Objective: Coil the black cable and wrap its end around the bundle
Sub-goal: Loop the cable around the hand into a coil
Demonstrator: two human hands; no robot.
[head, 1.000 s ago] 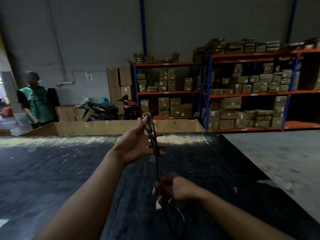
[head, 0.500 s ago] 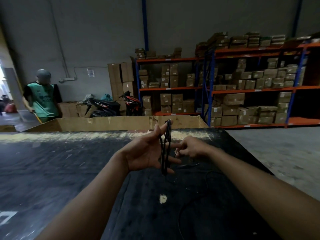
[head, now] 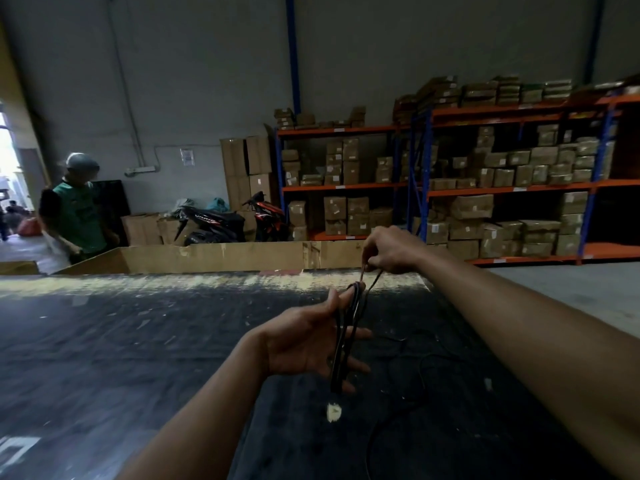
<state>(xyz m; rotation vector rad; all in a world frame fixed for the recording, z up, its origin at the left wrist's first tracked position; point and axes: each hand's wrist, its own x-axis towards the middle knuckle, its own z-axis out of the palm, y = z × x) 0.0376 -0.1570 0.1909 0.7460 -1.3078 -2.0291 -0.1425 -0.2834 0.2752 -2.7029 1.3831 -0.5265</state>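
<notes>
Tugging the thin black cable (head: 349,315) pinched in the right hand (head: 391,251) could slip loops off the spread-fingered left hand (head: 300,344).

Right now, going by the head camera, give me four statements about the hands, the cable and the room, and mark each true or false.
1. The black cable is looped over the spread fingers of the left hand. True.
2. The right hand rests flat on the table. False: it is raised, pinching a strand of the cable.
3. Part of the cable lies loose on the table. True.
4. The shelves hold nothing. False: they are stacked with cardboard boxes.
</notes>
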